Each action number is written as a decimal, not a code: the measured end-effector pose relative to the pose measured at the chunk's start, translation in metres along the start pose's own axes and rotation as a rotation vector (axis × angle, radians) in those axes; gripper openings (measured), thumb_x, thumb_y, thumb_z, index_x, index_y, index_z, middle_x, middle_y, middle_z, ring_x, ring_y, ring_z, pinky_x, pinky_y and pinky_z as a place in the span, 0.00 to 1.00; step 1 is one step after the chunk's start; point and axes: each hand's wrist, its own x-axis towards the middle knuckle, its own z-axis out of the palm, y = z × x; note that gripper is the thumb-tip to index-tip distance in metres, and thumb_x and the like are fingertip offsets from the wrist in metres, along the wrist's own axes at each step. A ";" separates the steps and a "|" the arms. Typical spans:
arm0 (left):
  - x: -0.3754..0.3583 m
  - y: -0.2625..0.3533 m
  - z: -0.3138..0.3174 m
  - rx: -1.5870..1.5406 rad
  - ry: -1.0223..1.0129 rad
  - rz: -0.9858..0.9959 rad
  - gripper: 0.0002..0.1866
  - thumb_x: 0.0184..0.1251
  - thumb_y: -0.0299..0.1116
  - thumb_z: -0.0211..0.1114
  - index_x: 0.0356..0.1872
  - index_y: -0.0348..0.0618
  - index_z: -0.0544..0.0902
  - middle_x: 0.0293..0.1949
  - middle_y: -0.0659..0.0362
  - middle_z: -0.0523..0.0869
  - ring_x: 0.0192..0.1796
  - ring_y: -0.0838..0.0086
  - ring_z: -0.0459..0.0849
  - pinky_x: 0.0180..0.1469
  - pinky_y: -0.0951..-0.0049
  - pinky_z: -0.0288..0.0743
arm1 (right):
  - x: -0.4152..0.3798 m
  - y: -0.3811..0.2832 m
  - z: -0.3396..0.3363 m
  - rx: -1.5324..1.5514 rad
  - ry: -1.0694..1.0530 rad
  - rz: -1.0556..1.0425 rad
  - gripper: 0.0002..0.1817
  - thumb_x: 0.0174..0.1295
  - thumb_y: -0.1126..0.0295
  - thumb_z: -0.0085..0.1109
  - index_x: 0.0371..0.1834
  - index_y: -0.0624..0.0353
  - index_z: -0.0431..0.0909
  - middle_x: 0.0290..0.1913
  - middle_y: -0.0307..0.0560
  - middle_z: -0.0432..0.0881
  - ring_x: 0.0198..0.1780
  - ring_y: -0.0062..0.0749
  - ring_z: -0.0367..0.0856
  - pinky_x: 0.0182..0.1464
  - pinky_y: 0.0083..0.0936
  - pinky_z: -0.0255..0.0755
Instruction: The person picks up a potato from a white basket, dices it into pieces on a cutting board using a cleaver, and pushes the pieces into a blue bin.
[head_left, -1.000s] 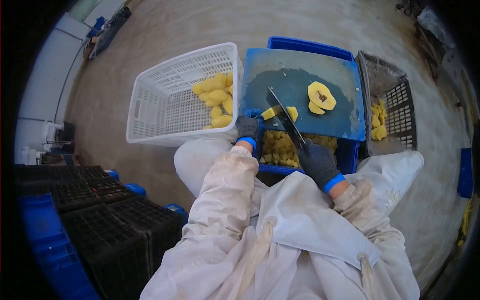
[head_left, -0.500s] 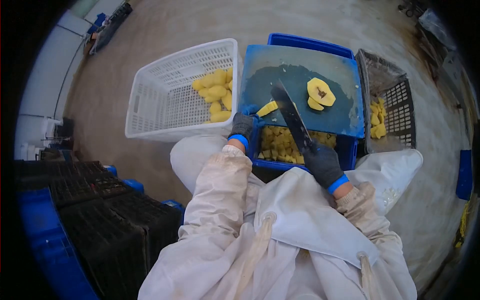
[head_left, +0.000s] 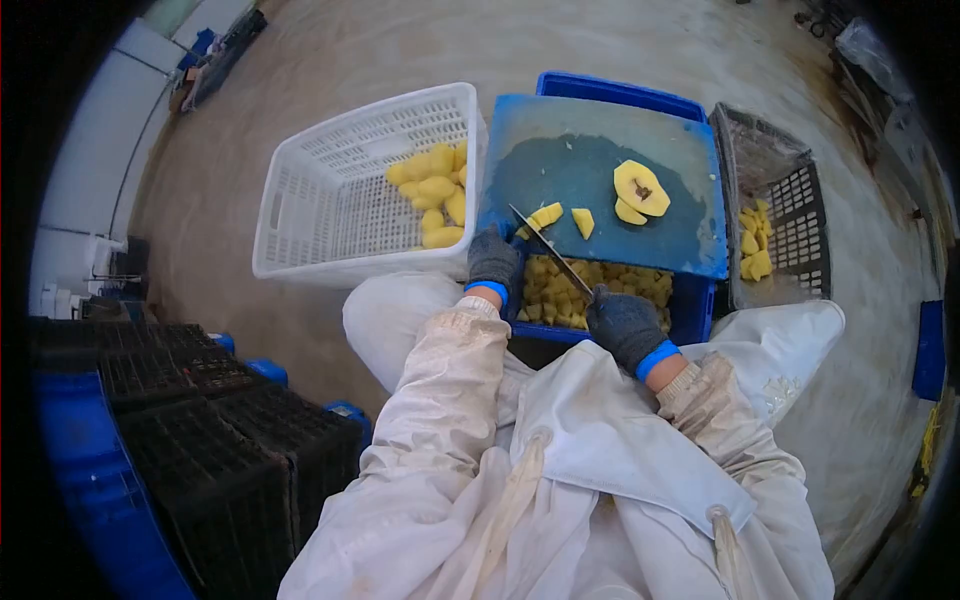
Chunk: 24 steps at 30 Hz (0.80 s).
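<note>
My right hand (head_left: pixel 628 325), in a dark grey glove with a blue cuff, is closed round the handle of a knife (head_left: pixel 563 262). Its blade slants up and left over the near edge of the blue cutting board (head_left: pixel 560 130), across a small potato piece (head_left: pixel 522 232). My left hand (head_left: pixel 494 262), gloved alike, is at the board's near left corner, its fingers curled at that piece. Just beyond the blade lie cut potato pieces (head_left: pixel 546 215) and a wedge (head_left: pixel 583 222). Farther right sit a large potato half (head_left: pixel 641 188) with a brown hollow and a smaller slice (head_left: pixel 629 212).
Below the board, a blue crate (head_left: pixel 697 305) holds many potato chunks (head_left: pixel 555 292). At left stands a white basket (head_left: pixel 290 190) with peeled potatoes (head_left: pixel 437 188); at right, a dark crate (head_left: pixel 805 235) with yellow pieces (head_left: pixel 755 240). Black crates (head_left: pixel 210 470) are stacked at lower left.
The knife has come down and left to the strip by my left hand, its blade now seen edge-on. A separate potato wedge now shows on the board. My left hand has shifted slightly right.
</note>
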 end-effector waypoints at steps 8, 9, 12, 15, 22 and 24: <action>0.015 0.038 -0.007 0.270 -0.073 0.035 0.32 0.52 0.49 0.65 0.55 0.39 0.71 0.54 0.43 0.74 0.59 0.51 0.69 0.61 0.58 0.63 | -0.044 0.042 -0.024 0.270 0.277 0.124 0.15 0.62 0.58 0.48 0.33 0.58 0.75 0.24 0.58 0.78 0.29 0.56 0.78 0.31 0.45 0.70; 0.017 0.044 -0.010 0.328 -0.184 0.002 0.32 0.52 0.50 0.65 0.55 0.40 0.72 0.53 0.42 0.74 0.59 0.52 0.70 0.61 0.59 0.64 | -0.047 0.047 -0.026 0.273 0.278 0.124 0.15 0.62 0.58 0.48 0.33 0.58 0.75 0.24 0.58 0.78 0.29 0.56 0.78 0.31 0.45 0.70; 0.012 0.012 0.024 0.264 -0.065 -0.009 0.30 0.51 0.51 0.66 0.51 0.42 0.76 0.50 0.45 0.77 0.57 0.52 0.72 0.59 0.60 0.66 | -0.056 0.071 -0.027 0.465 0.302 0.254 0.11 0.61 0.62 0.52 0.34 0.59 0.76 0.26 0.60 0.78 0.31 0.57 0.77 0.32 0.45 0.69; -0.020 0.052 -0.003 0.245 -0.359 0.021 0.31 0.49 0.51 0.67 0.51 0.42 0.76 0.49 0.44 0.78 0.55 0.51 0.73 0.58 0.58 0.67 | -0.057 0.095 -0.008 0.510 0.363 0.265 0.11 0.60 0.63 0.53 0.35 0.60 0.75 0.26 0.59 0.78 0.31 0.56 0.77 0.32 0.43 0.70; 0.027 0.038 0.015 0.231 0.092 0.093 0.34 0.50 0.55 0.66 0.53 0.41 0.75 0.49 0.40 0.77 0.50 0.49 0.76 0.53 0.56 0.69 | -0.056 0.090 -0.020 0.819 0.260 0.430 0.09 0.59 0.66 0.54 0.38 0.59 0.76 0.25 0.58 0.78 0.28 0.51 0.78 0.30 0.39 0.70; 0.033 0.038 0.017 0.250 0.011 0.112 0.32 0.50 0.54 0.65 0.53 0.42 0.74 0.49 0.41 0.77 0.50 0.50 0.76 0.53 0.57 0.70 | -0.055 0.098 -0.007 0.726 0.327 0.353 0.10 0.59 0.66 0.54 0.39 0.60 0.76 0.25 0.57 0.78 0.27 0.51 0.78 0.30 0.39 0.70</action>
